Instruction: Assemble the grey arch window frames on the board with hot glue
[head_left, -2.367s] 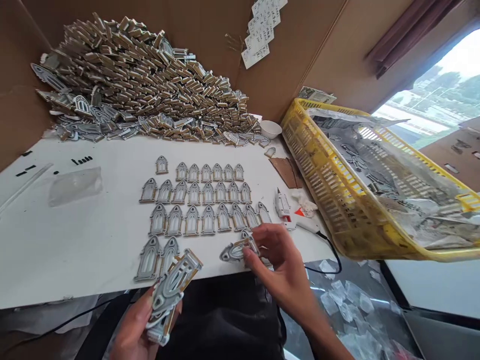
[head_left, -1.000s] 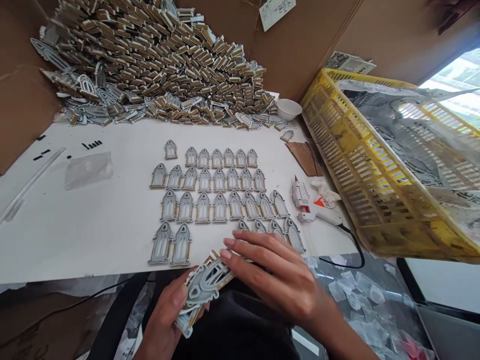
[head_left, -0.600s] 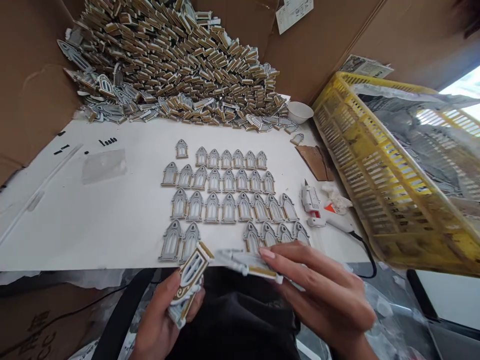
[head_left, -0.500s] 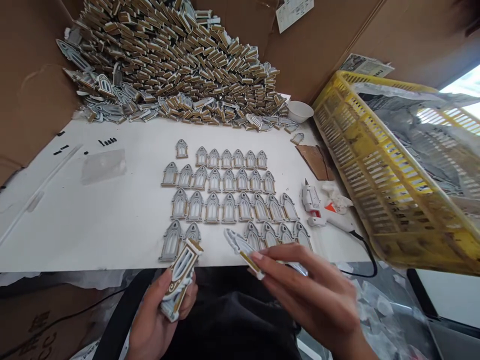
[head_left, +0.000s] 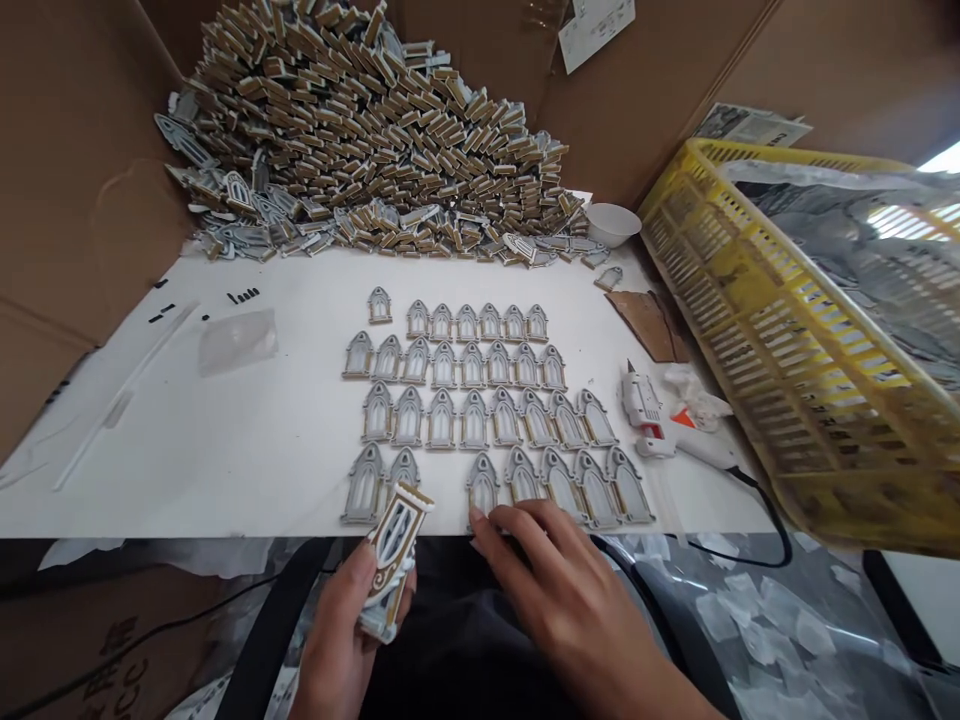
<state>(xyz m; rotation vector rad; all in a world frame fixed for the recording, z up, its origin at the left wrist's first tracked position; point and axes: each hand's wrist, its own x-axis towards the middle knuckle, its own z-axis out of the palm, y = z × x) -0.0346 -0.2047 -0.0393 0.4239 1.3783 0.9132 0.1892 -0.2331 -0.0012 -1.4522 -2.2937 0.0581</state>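
Observation:
My left hand (head_left: 346, 610) is wrapped round a small stack of white-and-gold arched window frames (head_left: 395, 555), held tilted at the table's front edge. My right hand (head_left: 559, 585) has its thumb and forefinger at the lower edge of a grey arched window frame (head_left: 482, 482), which lies flat in the front row. The other fingers rest over the bottoms of the neighbouring frames. Several more arched window frames (head_left: 473, 418) lie in rows on the white table, arches pointing away from me. In the front row a gap separates the left pair from the right-hand group.
A large heap of frames (head_left: 390, 130) fills the back of the table (head_left: 247, 430). To the right are a glue gun (head_left: 645, 410) with a cord, a cardboard piece (head_left: 646, 325), a white bowl (head_left: 613, 224) and a yellow crate (head_left: 720, 290). A plastic bag (head_left: 238, 342) lies left.
My right hand has lowered the frame it was carrying onto the table, in the front row left of the group. My left hand still holds its stack; the view has shifted slightly.

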